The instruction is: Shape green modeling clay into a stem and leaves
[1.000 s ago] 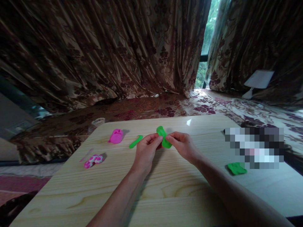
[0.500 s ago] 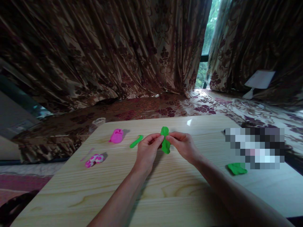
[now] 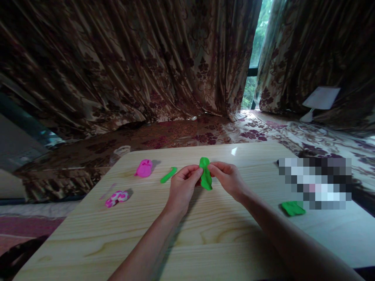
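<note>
A long, flattened piece of green modelling clay is held upright over the middle of the table. My left hand pinches its left side between thumb and fingers. From the other side, my right hand grips the right edge near the upper half, its fingertips pressed together. Left of my left hand lies a thin, bent green clay strip. Farther left sits a pink clay piece with a hollow in its top. Nearer to me are pink-and-white patterned clay balls pressed together.
A flat green clay sheet lies on the wooden table at the right, beside a blurred-out object. A thin pinkish strip lies at the left. Beyond the table are a fabric-covered ledge, a white lamp and patterned curtains.
The lower end of the green clay has swung slightly to the right, and its surface has turned a little. Both hands stay in nearly the same place. Everything else is unchanged.
</note>
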